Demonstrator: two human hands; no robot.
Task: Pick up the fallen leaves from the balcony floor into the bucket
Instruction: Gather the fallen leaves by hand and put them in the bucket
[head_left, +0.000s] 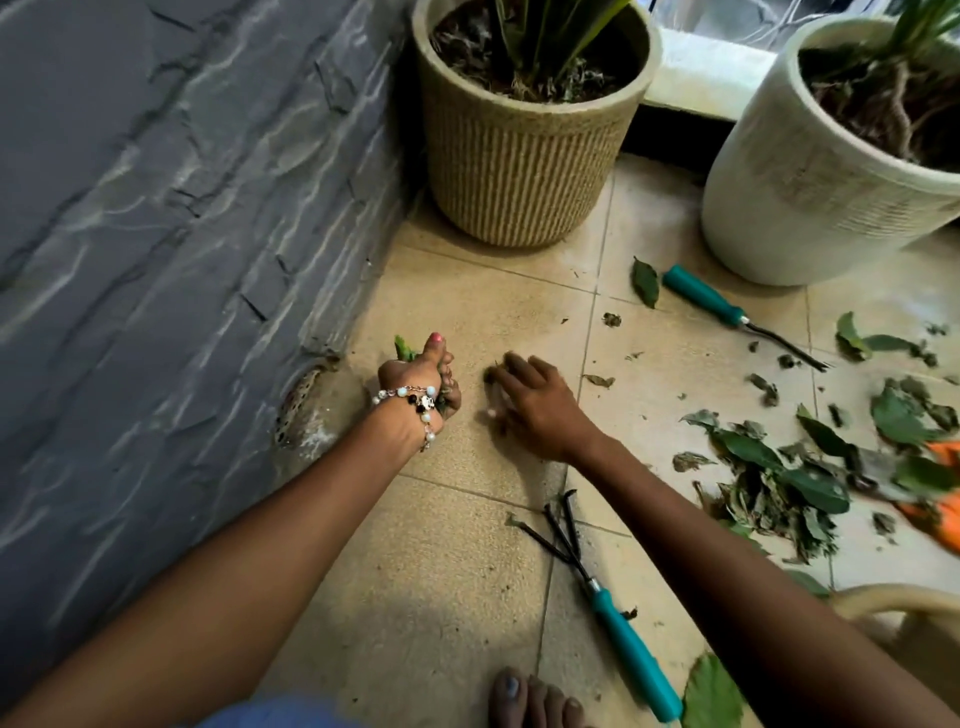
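The right hand (524, 400) is motion-blurred at the fingers (501, 410), so any grip is unclear. The leaves (415, 358) in the left hand (426, 382) are mostly hidden. The bucket (893, 603) is cut off at the right edge.

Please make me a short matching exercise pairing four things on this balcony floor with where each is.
Things:
1. Left hand
2. Rake
3. Leaf pile
4. Ribbed pot

Places:
A. In the corner by the wall
B. Far right of the tiles
C. Gripping green leaves
D. Below the right hand

Pairs: 1-C, 2-D, 3-B, 4-A
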